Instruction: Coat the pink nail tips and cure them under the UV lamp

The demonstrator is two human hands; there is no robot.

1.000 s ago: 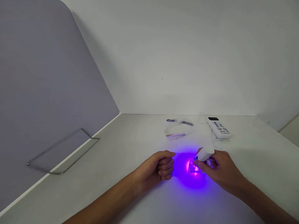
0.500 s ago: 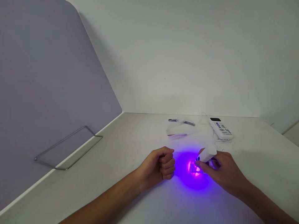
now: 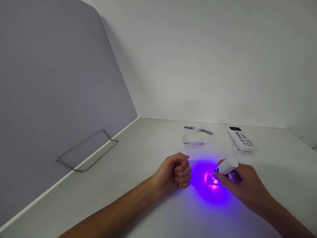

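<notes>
My right hand [image 3: 244, 188] grips a small white lamp [image 3: 227, 166] that throws a violet light down onto the white table [image 3: 138, 185]. Under the beam lies a small clear rectangular piece [image 3: 212, 180], glowing pink, and my fingertips touch its right edge. My left hand [image 3: 176, 173] rests on the table just left of the violet patch, curled into a loose fist. Nothing shows inside the fist.
Behind the hands lie clear plastic bags with small tools [image 3: 196, 135] and a white power bank with a cable [image 3: 241, 138]. A grey divider panel [image 3: 56, 86] on a wire foot [image 3: 86, 152] stands at the left. A white wall closes the back.
The view has swung left, so everything sits further right in the picture. My left fist has closed a little tighter. The right hand keeps the lamp over the same piece.
</notes>
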